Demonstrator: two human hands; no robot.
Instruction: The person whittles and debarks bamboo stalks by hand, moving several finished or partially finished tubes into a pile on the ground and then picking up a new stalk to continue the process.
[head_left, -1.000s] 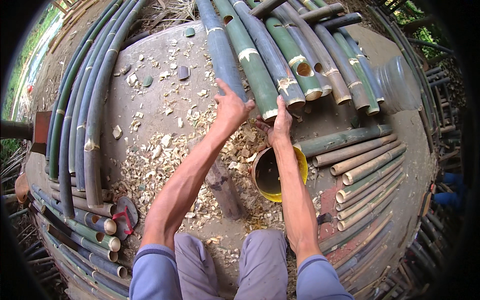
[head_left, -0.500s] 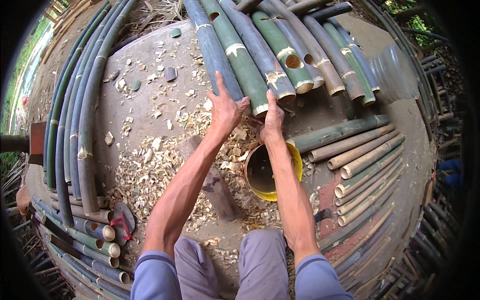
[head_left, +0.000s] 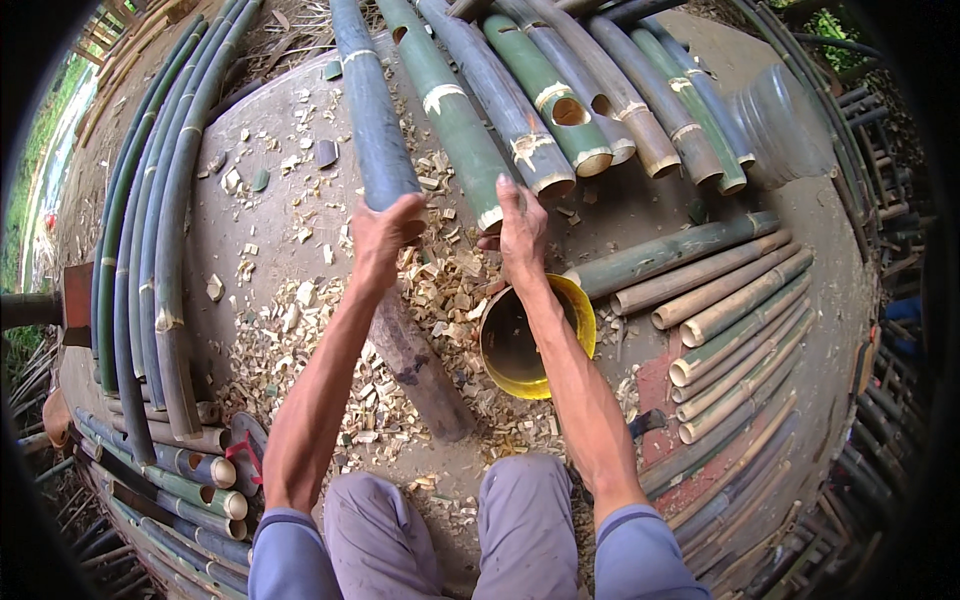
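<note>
Evidently the two bamboo poles at the upper middle of the frame are what the hands are on: a blue-grey pole (head_left: 372, 120) and, to its right, a green pole (head_left: 460, 140) with a pale ring and a hole near its far end. The left hand (head_left: 385, 232) is curled round the near end of the blue-grey one, fingers bent inward, though their tips are mostly hidden. At the green one's near end, the right hand (head_left: 523, 232) has its thumb up along the right side and fingertips showing below the rim, so it seems to pinch the end from both sides. Both grips are probably at the ends because these lie closest to the body.

More poles (head_left: 570, 120) lie close on the right, leaving little room beside the green one. Below the right hand, a yellow bucket (head_left: 582, 320) gapes with the forearm crossing over it, and a short log (head_left: 420, 372) sits between the arms; both could get in the way of pulling straight back. Pale wood chips (head_left: 300, 325) cover the ground around them. Long poles (head_left: 180, 220) line the left side, shorter poles (head_left: 735, 290) fill the right, and a clear plastic container (head_left: 785, 125) stands at the upper right.
</note>
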